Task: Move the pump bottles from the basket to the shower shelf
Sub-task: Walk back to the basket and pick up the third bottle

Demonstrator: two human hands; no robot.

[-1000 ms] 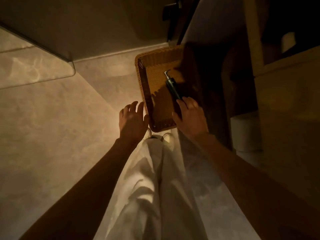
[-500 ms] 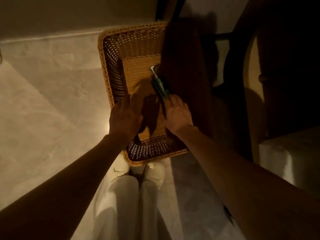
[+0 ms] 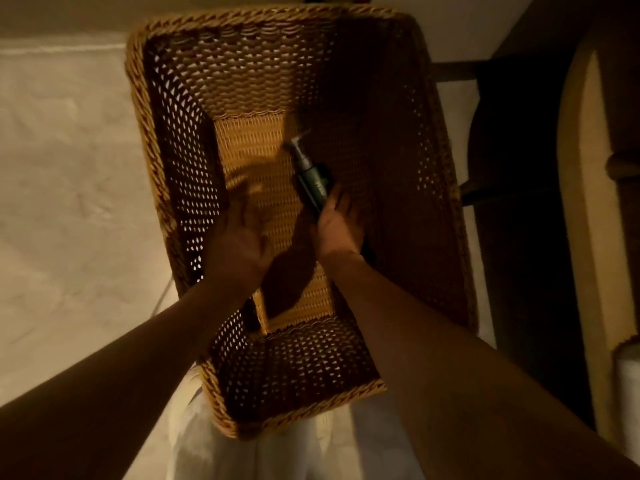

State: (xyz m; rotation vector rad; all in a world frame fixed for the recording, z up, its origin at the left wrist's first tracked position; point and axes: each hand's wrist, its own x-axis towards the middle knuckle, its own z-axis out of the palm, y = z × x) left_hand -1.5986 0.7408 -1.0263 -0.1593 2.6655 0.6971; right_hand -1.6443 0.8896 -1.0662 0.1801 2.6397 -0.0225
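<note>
A deep wicker basket [image 3: 180, 161] fills the middle of the head view, standing on the floor. One dark green pump bottle [image 3: 310, 180] lies on the basket's woven bottom, its pump head pointing away from me. My right hand [image 3: 337, 225] is inside the basket with its fingers wrapped around the bottle's lower end. My left hand [image 3: 239, 242] hovers inside the basket to the left of the bottle, fingers spread, blurred, holding nothing. The basket's right half lies in deep shadow. No shower shelf is in view.
Pale stone floor [image 3: 69, 202] lies to the left of the basket. Dark wooden furniture [image 3: 585, 202] with a curved light edge stands close on the right. My light trousers [image 3: 284, 452] show below the basket's near rim.
Both hands have gone deeper into the basket as the view closed in. My right hand's fingers have closed around the bottle's base; my left hand has moved off the left rim to inside.
</note>
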